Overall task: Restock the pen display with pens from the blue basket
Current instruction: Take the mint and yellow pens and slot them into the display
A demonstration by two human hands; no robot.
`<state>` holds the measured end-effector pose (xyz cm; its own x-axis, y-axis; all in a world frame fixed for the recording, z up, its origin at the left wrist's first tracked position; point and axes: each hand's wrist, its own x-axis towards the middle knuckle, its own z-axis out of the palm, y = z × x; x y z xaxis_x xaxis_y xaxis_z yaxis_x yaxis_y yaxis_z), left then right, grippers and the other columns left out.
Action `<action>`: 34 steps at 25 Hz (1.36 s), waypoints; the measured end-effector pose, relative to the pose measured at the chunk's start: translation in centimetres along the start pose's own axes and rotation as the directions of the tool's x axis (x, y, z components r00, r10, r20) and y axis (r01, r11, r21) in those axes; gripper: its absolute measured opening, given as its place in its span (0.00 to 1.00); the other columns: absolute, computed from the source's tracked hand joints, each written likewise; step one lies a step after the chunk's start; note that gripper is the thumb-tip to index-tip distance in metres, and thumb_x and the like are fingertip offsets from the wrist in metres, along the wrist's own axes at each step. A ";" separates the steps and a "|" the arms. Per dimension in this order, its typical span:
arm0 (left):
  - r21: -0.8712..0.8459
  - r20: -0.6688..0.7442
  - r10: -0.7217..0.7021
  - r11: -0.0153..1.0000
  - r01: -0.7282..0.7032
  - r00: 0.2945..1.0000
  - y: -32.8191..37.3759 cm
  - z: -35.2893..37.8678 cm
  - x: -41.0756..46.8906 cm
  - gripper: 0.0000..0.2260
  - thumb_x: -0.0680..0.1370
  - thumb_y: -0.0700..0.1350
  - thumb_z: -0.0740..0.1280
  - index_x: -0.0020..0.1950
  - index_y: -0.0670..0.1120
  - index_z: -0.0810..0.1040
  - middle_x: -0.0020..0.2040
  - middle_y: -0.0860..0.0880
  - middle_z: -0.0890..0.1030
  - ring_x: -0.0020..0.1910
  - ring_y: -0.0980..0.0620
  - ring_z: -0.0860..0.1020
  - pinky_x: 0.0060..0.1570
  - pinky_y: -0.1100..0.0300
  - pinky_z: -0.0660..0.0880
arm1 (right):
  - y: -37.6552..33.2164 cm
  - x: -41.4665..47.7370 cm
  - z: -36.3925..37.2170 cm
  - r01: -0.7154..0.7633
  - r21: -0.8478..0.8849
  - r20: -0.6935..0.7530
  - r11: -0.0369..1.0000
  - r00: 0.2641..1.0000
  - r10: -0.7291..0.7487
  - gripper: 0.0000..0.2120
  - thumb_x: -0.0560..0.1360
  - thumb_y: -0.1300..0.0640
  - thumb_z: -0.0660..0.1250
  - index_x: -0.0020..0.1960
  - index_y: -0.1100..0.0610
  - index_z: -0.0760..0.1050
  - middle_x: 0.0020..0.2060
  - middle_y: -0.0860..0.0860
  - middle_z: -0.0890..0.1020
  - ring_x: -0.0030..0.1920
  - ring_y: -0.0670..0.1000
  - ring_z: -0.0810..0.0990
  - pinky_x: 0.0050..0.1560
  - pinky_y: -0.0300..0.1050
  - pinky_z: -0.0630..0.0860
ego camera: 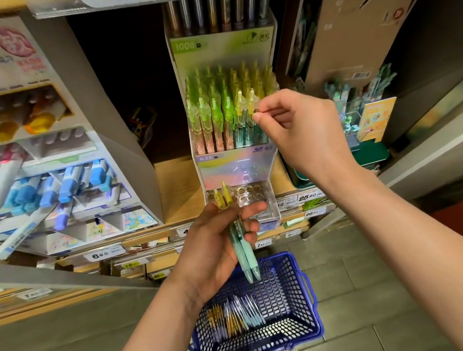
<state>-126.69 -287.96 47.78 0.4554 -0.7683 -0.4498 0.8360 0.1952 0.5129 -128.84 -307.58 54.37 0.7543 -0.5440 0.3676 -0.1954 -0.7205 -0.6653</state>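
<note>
A tiered pen display point(237, 163) stands on the shelf, its rows filled with green and yellow capped pens point(216, 110). My right hand point(297, 129) pinches the top of a yellow-capped pen point(252, 105) at the right end of the front row. My left hand point(218, 244) grips two teal pens with yellow caps point(241, 244) just below the display's clear front tray point(260, 204). The blue basket point(294, 290) sits on the floor beneath my hands, with several pens point(236, 317) lying in it.
A marker display point(50, 180) with blue-capped markers fills the shelf to the left. Cardboard boxes point(356, 14) and a small green stand point(365, 135) sit to the right. Price tags point(308, 196) line the shelf edge. Grey tile floor surrounds the basket.
</note>
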 end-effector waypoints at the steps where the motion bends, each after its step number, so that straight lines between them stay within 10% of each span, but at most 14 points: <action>1: 0.004 0.003 0.007 1.000 -0.007 1.000 0.0 0.0 -0.1 0.15 0.79 0.36 0.64 0.62 0.46 0.64 0.57 0.30 0.82 0.36 0.47 0.79 0.35 0.59 0.77 | 0.1 0.0 0.1 -0.014 -0.009 0.014 1.000 1.000 0.014 0.04 0.77 0.54 0.72 0.51 0.52 0.83 0.38 0.41 0.81 0.40 0.39 0.81 0.46 0.25 0.75; 7: 0.071 0.025 0.086 0.994 -0.087 0.996 -0.2 0.3 -0.1 0.14 0.81 0.42 0.65 0.66 0.43 0.73 0.60 0.37 0.84 0.45 0.47 0.84 0.45 0.55 0.82 | -0.5 -2.2 -0.3 -0.205 0.022 0.212 0.979 0.958 0.196 0.05 0.76 0.49 0.73 0.43 0.48 0.82 0.34 0.41 0.83 0.37 0.33 0.79 0.37 0.23 0.70; 10: 0.132 0.025 0.098 0.986 -0.100 0.995 -0.2 0.6 0.0 0.11 0.81 0.44 0.65 0.63 0.45 0.77 0.56 0.42 0.86 0.46 0.47 0.85 0.44 0.56 0.82 | -1.1 -4.1 0.0 -0.441 0.103 0.545 0.891 0.774 0.320 0.06 0.75 0.47 0.73 0.45 0.49 0.84 0.38 0.45 0.87 0.38 0.40 0.85 0.47 0.39 0.80; 15: 0.194 -0.001 0.060 0.979 -0.058 0.998 -0.3 0.8 0.3 0.13 0.79 0.47 0.65 0.58 0.40 0.78 0.53 0.41 0.87 0.48 0.47 0.87 0.44 0.58 0.82 | -1.2 -4.5 0.2 -0.627 0.184 0.598 0.757 0.682 0.420 0.04 0.77 0.56 0.72 0.51 0.56 0.82 0.42 0.53 0.87 0.39 0.52 0.87 0.48 0.50 0.82; 21: 0.177 -0.009 0.020 0.984 -0.018 1.000 -0.4 0.9 0.6 0.15 0.81 0.50 0.63 0.63 0.42 0.76 0.58 0.37 0.85 0.41 0.46 0.86 0.38 0.56 0.83 | -1.3 -1.3 -2.9 -0.427 0.393 0.266 0.814 0.900 0.344 0.05 0.80 0.62 0.67 0.49 0.55 0.80 0.39 0.50 0.85 0.39 0.47 0.83 0.47 0.41 0.81; 25: 0.200 -0.054 0.017 0.980 -0.006 0.998 -0.4 0.6 1.1 0.19 0.81 0.54 0.63 0.65 0.42 0.77 0.45 0.41 0.83 0.26 0.53 0.69 0.25 0.63 0.66 | -1.7 0.6 -4.2 -0.186 0.348 -0.107 0.919 0.966 0.236 0.02 0.80 0.57 0.69 0.52 0.53 0.77 0.41 0.46 0.84 0.42 0.42 0.85 0.48 0.37 0.81; 34: 0.126 -0.013 -0.019 0.992 0.021 1.000 -0.2 0.8 1.4 0.19 0.84 0.46 0.57 0.72 0.40 0.74 0.41 0.45 0.78 0.27 0.53 0.67 0.27 0.62 0.62 | -1.5 0.8 -2.7 -0.059 0.169 -0.103 0.984 0.992 0.078 0.03 0.79 0.54 0.69 0.51 0.48 0.76 0.43 0.40 0.82 0.44 0.40 0.83 0.48 0.30 0.78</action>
<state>-126.50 -289.51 47.61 0.4431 -0.7640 -0.4691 0.8000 0.1010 0.5914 -129.61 -308.08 57.46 0.6681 -0.6397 0.3800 -0.1309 -0.6038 -0.7863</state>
